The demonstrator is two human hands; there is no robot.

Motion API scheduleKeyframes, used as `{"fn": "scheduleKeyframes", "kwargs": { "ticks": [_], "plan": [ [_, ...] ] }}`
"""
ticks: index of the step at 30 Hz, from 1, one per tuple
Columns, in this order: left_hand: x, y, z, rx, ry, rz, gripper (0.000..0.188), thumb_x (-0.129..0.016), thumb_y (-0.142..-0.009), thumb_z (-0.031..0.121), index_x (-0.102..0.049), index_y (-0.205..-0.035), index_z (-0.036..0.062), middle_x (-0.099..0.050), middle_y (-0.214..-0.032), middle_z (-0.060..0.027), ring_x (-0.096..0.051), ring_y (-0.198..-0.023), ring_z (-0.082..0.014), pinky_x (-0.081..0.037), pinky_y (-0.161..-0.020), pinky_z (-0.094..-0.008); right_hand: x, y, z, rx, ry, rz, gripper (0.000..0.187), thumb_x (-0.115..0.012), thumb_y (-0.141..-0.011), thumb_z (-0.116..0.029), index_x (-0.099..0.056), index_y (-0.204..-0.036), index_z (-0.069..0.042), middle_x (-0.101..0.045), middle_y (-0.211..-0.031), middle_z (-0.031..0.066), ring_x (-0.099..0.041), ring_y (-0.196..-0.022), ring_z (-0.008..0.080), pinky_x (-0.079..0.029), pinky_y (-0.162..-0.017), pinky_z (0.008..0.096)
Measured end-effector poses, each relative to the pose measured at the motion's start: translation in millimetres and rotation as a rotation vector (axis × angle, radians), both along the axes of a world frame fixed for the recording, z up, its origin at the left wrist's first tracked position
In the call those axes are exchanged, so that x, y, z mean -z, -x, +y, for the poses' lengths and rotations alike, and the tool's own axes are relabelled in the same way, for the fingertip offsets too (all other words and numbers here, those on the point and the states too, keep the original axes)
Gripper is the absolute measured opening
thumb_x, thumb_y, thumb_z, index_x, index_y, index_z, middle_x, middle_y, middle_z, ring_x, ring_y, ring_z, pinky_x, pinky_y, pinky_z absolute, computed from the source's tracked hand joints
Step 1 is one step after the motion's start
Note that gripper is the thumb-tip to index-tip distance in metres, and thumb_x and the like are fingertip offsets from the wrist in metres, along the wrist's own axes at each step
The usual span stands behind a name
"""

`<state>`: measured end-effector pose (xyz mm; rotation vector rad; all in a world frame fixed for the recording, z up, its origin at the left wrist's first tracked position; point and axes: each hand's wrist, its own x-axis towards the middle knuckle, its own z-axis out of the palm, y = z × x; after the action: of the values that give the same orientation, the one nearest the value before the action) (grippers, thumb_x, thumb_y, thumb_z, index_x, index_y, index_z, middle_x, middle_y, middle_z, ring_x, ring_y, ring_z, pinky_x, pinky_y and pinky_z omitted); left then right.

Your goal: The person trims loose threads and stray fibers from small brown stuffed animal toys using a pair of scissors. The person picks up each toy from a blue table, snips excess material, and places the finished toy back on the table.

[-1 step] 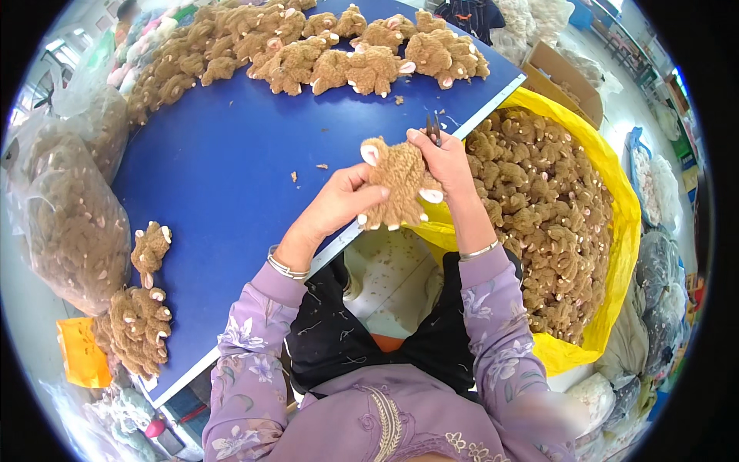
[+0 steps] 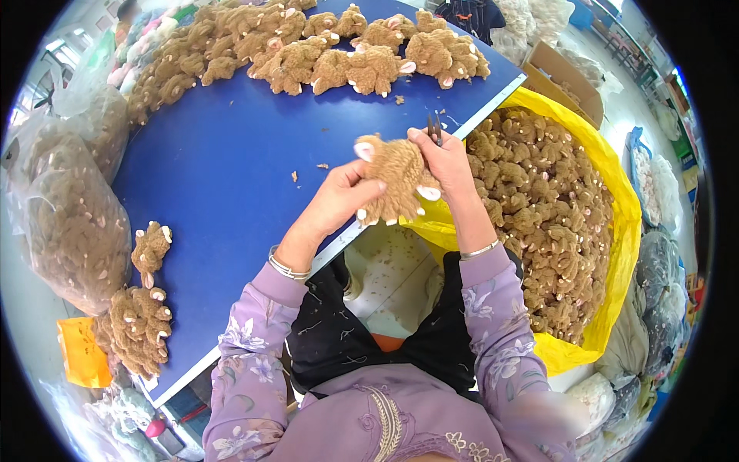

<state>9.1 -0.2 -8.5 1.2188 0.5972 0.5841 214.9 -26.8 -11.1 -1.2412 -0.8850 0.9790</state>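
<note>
Got this brown plush toy pinched between both hands, left hand clamped near, right hand gripping small scissors just far-right of it.

Toy sat between both hands over table edge. Toy row lay along far side, small pile near left, bag of toys right of table.
</note>
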Motion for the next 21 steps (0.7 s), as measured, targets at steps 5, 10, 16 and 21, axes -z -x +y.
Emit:
{"fn": "scheduleKeyframes", "kwargs": {
  "ticks": [5, 10, 16, 21],
  "plan": [
    [1, 4, 13, -0.347, 0.239, -0.347, 0.032, -0.052, -0.095, 0.015, -0.051, -0.121, -0.0052, -0.063, -0.113, -0.0129, -0.065, -0.098, -0.0209, -0.054, -0.085, -0.0324, -11, 8, -8, -0.136, 0.031, 0.109, 0.026, -0.062, -0.092, -0.031, -0.064, -0.089, -0.005, -0.057, -0.068, -0.0024, -0.047, -0.051, 0.0054, -0.037, -0.045, 0.0207],
    [1, 3, 14, -0.433, 0.302, -0.39, 0.032, -0.049, -0.097, 0.018, -0.05, -0.121, -0.0032, -0.062, -0.115, -0.013, -0.064, -0.103, -0.0213, -0.054, -0.086, -0.0342, -16, 29, -16, -0.205, -0.177, -0.14, 0.016, -0.066, -0.088, -0.013, -0.058, -0.096, -0.001, -0.052, -0.082, -0.0047, -0.043, -0.072, 0.0012, -0.038, -0.064, 0.0183],
    [-5, 2, 7, -0.255, 0.131, -0.332, 0.06, -0.061, -0.09, 0.035, -0.038, -0.134, 0.0012, -0.059, -0.121, -0.0101, -0.061, -0.109, -0.0226, -0.053, -0.088, -0.036, -8, 30, -12, -0.107, -0.119, -0.151, 0.016, -0.065, -0.088, -0.01, -0.058, -0.099, 0.0, -0.055, -0.083, -0.002, -0.049, -0.069, 0.0036, -0.041, -0.061, 0.0191],
    [11, 0, 5, -0.256, -0.221, 0.042, 0.08, -0.077, -0.079, 0.035, -0.034, -0.138, 0.0024, -0.062, -0.111, -0.0081, -0.064, -0.091, -0.0181, -0.055, -0.073, -0.0316, -19, 31, -17, -0.035, -0.048, -0.131, 0.014, -0.065, -0.087, -0.012, -0.059, -0.093, 0.0, -0.057, -0.074, -0.0022, -0.052, -0.066, 0.0035, -0.042, -0.057, 0.0208]
  ]
}}
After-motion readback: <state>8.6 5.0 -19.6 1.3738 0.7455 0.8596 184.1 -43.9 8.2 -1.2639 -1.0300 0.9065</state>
